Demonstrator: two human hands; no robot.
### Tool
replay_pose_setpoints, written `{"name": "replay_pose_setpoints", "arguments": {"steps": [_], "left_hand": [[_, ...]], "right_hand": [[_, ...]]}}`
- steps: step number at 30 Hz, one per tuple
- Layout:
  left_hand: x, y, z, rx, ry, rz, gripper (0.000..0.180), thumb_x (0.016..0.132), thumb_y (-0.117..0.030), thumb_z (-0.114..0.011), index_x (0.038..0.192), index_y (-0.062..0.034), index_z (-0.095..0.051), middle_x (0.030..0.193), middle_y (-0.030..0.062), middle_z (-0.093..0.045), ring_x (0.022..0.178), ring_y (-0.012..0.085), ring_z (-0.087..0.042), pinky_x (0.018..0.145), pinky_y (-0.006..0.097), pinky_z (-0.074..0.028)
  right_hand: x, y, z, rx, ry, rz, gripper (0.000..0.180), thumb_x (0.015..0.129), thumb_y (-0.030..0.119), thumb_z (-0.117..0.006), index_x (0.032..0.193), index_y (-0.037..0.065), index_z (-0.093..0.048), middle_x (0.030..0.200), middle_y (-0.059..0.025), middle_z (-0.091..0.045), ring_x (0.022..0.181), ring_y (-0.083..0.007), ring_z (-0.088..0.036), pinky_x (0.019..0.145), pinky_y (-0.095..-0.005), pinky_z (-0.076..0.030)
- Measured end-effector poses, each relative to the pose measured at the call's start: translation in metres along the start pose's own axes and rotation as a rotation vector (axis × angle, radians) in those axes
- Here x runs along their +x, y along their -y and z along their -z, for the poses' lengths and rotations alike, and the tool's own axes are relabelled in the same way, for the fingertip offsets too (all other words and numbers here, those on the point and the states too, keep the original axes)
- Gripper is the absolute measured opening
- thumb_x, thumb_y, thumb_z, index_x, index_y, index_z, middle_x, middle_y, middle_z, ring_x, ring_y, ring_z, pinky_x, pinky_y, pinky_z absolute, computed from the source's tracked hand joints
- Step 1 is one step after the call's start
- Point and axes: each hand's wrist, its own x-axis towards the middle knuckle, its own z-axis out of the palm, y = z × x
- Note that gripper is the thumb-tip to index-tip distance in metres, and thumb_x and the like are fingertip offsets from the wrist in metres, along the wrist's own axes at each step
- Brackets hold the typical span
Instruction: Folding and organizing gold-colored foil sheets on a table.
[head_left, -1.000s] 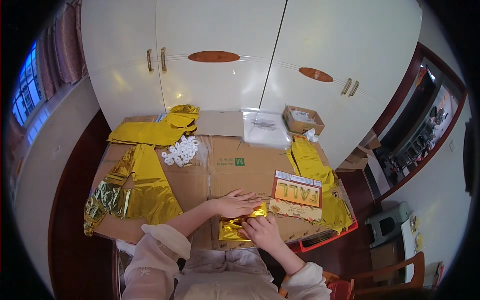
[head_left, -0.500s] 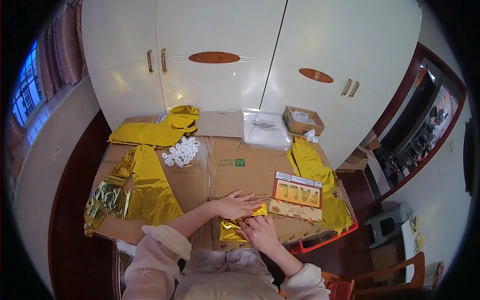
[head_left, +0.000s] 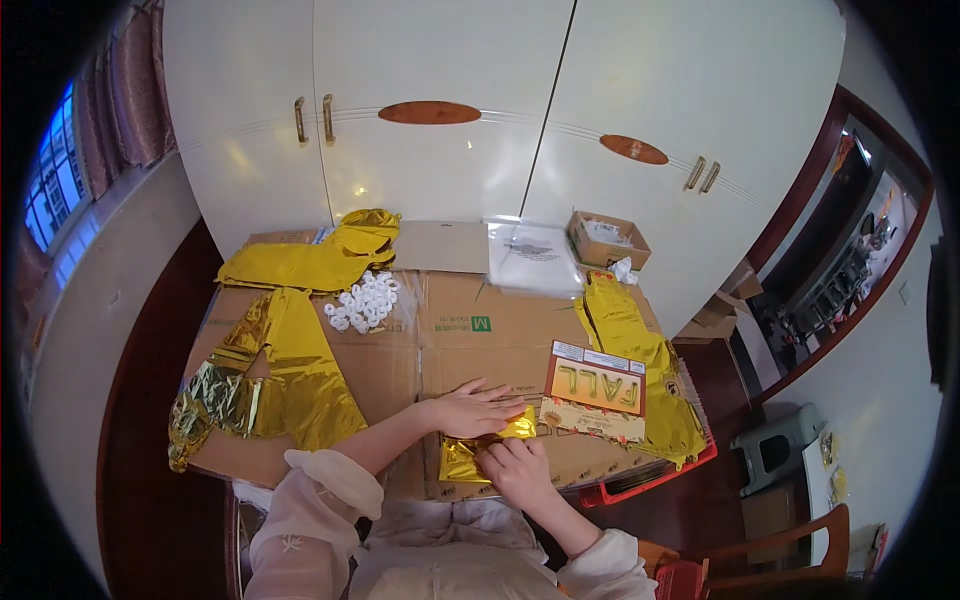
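A folded, flat gold foil balloon (head_left: 460,463) lies at the near edge of the cardboard-covered table, in front of me. My left hand (head_left: 472,411) rests palm down across its far side, fingers stretched out. Just nearer and to the right, my right hand (head_left: 518,468) has its fingers curled and pressed together on the foil's near part; the fingertips are partly hidden. Close by on the right is a printed card (head_left: 595,392) with balloon letters on an orange panel.
Left are an A-shaped gold foil balloon (head_left: 305,365) and a gold foil stack (head_left: 290,268), beside a heap of white rings (head_left: 362,303). More gold foil (head_left: 630,325) lies right. Clear plastic bags (head_left: 530,258) and an open carton (head_left: 610,242) stand at the back, before white cabinets.
My right hand's fingers have drawn together and shifted slightly to the right on the foil. My left hand stays in place.
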Motion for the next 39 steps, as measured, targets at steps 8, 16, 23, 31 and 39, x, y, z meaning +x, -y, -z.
{"name": "replay_pose_setpoints", "arguments": {"steps": [8, 16, 23, 31, 39], "left_hand": [[0.0, 0.002, -0.004, 0.057, -0.011, -0.014, 0.054, 0.101, -0.039, -0.028, 0.151, -0.0202, -0.021, 0.158, -0.0013, -0.016, 0.146, 0.024, -0.012, 0.116, 0.051, -0.007], [0.0, -0.001, -0.001, 0.03, 0.002, 0.003, 0.055, 0.101, -0.041, -0.028, 0.151, -0.0208, -0.022, 0.158, -0.0017, -0.015, 0.146, 0.024, -0.011, 0.116, 0.05, -0.006], [-0.001, -0.003, 0.002, 0.029, 0.015, 0.004, 0.056, 0.101, -0.044, -0.026, 0.151, -0.0208, -0.021, 0.158, -0.0005, -0.015, 0.146, 0.0235, -0.01, 0.116, 0.05, -0.005], [-0.001, -0.001, -0.001, 0.007, -0.011, -0.011, 0.056, 0.101, -0.044, -0.026, 0.151, -0.0211, -0.022, 0.158, 0.0003, -0.016, 0.146, 0.0241, -0.01, 0.116, 0.05, -0.004], [-0.001, 0.0, -0.003, 0.011, -0.015, -0.012, 0.056, 0.1, -0.044, -0.027, 0.151, -0.0223, -0.022, 0.158, 0.0007, -0.018, 0.146, 0.0248, -0.012, 0.116, 0.05, -0.004]], "right_hand": [[0.007, 0.004, 0.005, -0.039, 0.036, 0.048, 0.036, 0.076, 0.02, -0.058, 0.11, 0.008, -0.063, 0.09, 0.0005, -0.059, 0.086, -0.0152, -0.053, 0.071, -0.0306, -0.039], [0.011, 0.006, -0.003, 0.005, 0.022, 0.086, 0.017, 0.075, 0.02, -0.057, 0.086, 0.009, -0.065, 0.081, -0.0007, -0.057, 0.082, -0.0161, -0.052, 0.07, -0.0307, -0.039], [0.003, 0.011, -0.006, 0.058, 0.12, 0.076, 0.019, 0.075, 0.017, -0.058, 0.089, 0.006, -0.065, 0.079, -0.0014, -0.057, 0.079, -0.0167, -0.054, 0.069, -0.03, -0.04], [0.007, 0.016, -0.006, 0.128, 0.105, 0.016, 0.032, 0.079, 0.018, -0.06, 0.106, 0.001, -0.065, 0.094, -0.0086, -0.065, 0.091, -0.0195, -0.06, 0.079, -0.0319, -0.046], [-0.005, 0.032, -0.001, 0.175, 0.346, -0.122, 0.045, 0.085, 0.029, -0.06, 0.116, -0.003, -0.061, 0.088, -0.0112, -0.064, 0.075, -0.0225, -0.063, 0.067, -0.0333, -0.05]]}}
